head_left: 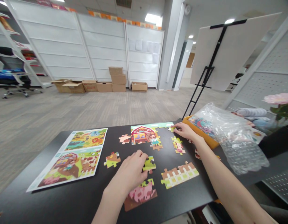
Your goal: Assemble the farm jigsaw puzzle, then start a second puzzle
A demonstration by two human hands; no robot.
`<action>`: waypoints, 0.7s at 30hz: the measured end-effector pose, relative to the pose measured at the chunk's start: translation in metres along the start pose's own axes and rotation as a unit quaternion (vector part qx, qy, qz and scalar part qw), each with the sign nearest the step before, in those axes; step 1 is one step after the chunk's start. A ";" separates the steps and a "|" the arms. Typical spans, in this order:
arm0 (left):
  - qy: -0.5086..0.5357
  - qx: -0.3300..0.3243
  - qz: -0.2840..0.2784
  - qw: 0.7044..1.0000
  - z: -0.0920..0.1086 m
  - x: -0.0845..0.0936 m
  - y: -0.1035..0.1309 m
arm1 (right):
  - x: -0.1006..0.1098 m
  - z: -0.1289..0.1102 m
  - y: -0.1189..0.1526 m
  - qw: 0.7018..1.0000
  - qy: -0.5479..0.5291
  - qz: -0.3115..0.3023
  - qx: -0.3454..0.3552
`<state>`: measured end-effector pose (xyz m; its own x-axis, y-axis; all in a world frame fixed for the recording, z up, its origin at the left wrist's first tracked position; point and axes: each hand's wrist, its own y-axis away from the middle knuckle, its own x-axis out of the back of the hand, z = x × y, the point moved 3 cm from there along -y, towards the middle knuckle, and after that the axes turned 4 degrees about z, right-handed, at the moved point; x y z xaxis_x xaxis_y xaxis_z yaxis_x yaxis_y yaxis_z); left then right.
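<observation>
While right hand (186, 130), fingers bunched, and left hand (132, 167), fingers parted, are touching green cardboard jigsaw pieces (150, 163), grips unclear, the red-barn cardboard section (139, 137) is lying at nine and twelve o'clock respectively.

On the table (71, 199), a picture sheet (75, 157) lay at left. The puzzle's barn section (142, 135) lay at the far middle, the right hand (185, 130) on a small piece (171, 128) by its right end. The left hand (134, 166) rested nearer, at a loose piece (150, 164), the pig section (142, 195) before it, the fence section (180, 175) to the right. A box (205, 136) sat at right, partly under plastic wrapping (237, 146). Cardboard boxes (118, 80) stood beyond.
</observation>
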<state>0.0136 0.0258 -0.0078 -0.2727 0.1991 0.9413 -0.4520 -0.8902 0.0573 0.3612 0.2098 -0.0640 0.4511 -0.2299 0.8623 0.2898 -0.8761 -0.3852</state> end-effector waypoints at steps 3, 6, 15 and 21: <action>-0.002 0.004 0.001 1.000 0.000 0.000 0.001 | -0.001 0.002 0.000 1.000 0.007 0.008 -0.007; -0.002 0.002 0.000 1.000 -0.001 0.000 0.001 | -0.004 0.004 0.000 1.000 0.007 0.021 -0.006; 0.008 0.001 0.000 1.000 0.000 0.001 0.004 | -0.008 0.005 -0.002 1.000 0.007 0.023 0.019; 0.020 -0.002 0.000 1.000 -0.002 0.001 0.002 | -0.010 0.002 -0.004 0.998 0.032 0.017 0.042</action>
<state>0.0107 0.0247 -0.0072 -0.3061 0.2153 0.9273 -0.4546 -0.8889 0.0563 0.3574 0.2161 -0.0715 0.4075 -0.2877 0.8667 0.3465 -0.8294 -0.4383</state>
